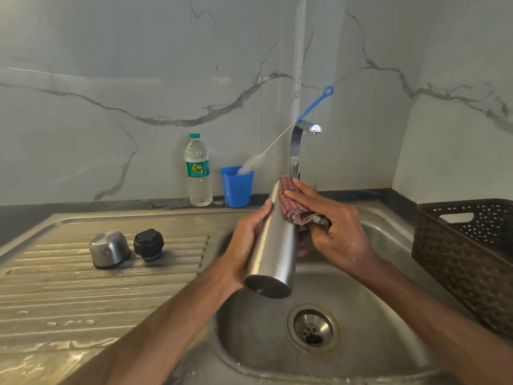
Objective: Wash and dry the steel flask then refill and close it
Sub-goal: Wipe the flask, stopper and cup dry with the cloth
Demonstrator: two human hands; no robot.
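Gripping the steel flask [273,245] in the left hand [244,247] above the sink [388,276]. Tilted lengthwise, base down toward the camera, mouth up toward the tap [296,147]. Clutching a checked cloth [288,200] in the right hand [333,227], pressing it on the upper end.

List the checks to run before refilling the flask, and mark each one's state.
1. Left hand grip on flask: ok, fingers wrapped round it.
2. Right hand pressing cloth on flask: ok.
3. Flask dry inside: cannot tell, cloth hides the mouth.
4. Tap off: ok, no water seen running.
5. Water bottle ready: ok, upright by the wall.
6. Cap and stopper ready: ok, on the drainboard.
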